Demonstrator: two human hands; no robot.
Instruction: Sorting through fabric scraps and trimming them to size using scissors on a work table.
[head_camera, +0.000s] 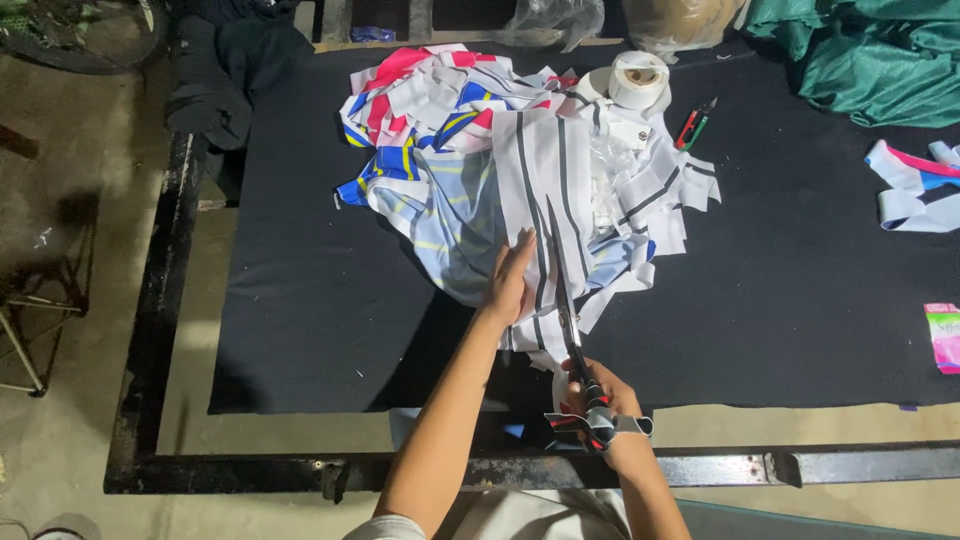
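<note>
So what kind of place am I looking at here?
Likely a small garment cutting workshop: a dark cloth-covered cutting table, a pile of striped fabric pieces, and scissors in the right hand cutting a strip.

One pair of scissors (566, 300), one tape roll (637, 78), one small snips (695, 125), one pink packet (943, 337), two hands.

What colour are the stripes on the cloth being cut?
Dark grey stripes on white cloth, seen in the head view, under the scissors.

Scissor handles (592, 415) under cloth wrapping, fingers (580, 392)
</note>
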